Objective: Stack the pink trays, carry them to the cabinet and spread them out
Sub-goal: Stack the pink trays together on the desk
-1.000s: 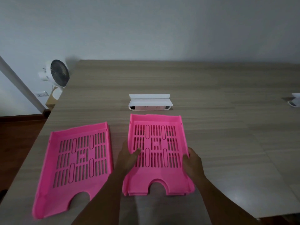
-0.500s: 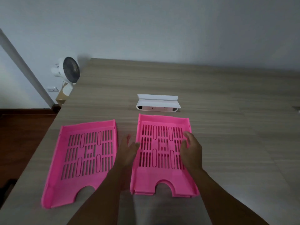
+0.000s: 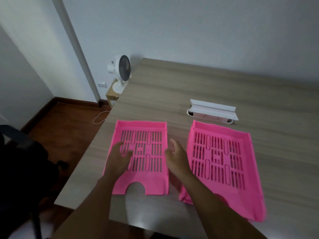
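Flanking the left pink tray (image 3: 143, 157): left hand (image 3: 119, 159), right hand (image 3: 177, 157).

Two pink slotted trays (image 3: 146, 163) (image 3: 229, 168) side by side

Both trays (image 3: 148, 180) (image 3: 245, 200) are bright pink, their floors pierced with rows of slots. The surface (image 3: 207, 87) is pale grey-brown woodgrain. The fan (image 3: 120, 71) is white with a dark grille; the floor (image 3: 57, 128) reddish-brown.

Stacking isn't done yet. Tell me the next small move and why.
Probably close both hands on the left tray and lift it. The left hand is open over its left side, the right hand open by its right edge, and the right tray lies apart.
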Demonstrator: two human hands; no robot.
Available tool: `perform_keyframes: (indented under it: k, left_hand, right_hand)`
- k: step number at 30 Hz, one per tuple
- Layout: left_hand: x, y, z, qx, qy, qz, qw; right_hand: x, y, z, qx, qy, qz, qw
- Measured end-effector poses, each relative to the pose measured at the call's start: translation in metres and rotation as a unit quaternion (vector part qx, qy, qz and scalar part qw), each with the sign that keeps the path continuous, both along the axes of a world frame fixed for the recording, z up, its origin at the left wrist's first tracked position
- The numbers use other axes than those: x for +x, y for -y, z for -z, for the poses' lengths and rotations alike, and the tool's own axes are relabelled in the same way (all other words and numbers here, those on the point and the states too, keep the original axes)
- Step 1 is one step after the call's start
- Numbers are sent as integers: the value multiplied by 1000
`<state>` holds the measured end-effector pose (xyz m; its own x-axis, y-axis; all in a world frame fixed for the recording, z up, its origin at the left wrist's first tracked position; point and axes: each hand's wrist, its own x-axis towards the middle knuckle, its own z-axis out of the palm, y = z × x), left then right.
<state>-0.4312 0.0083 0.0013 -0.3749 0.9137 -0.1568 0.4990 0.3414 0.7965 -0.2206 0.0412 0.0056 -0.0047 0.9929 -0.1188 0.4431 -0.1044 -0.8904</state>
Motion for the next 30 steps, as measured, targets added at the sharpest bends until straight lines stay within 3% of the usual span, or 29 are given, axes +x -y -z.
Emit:
perform_keyframes:
  k: [5, 8, 12, 21, 26, 30]
  left_hand:
    - [-33, 18, 21, -67, 47, -41, 996]
    - [-42, 19, 32, -109, 45, -56, 991]
    - [-53, 17, 29, -83, 2, -16, 996]
    - [-36, -3, -48, 46, 182, -11, 982]
    - [20, -25, -75, 14, 245, 56, 968]
    - [81, -27, -75, 38, 286, 99, 952]
  right_hand:
    - [-18, 15, 34, -173, 37, 27, 984]
    - [-21, 26, 43, -214, 44, 13, 976]
    - [-20, 26, 36, -165, 38, 40, 985]
    - [19, -1, -26, -39, -47, 73, 995]
    - [84, 0, -47, -27, -50, 120, 991]
    - [154, 14, -52, -2, -43, 184, 982]
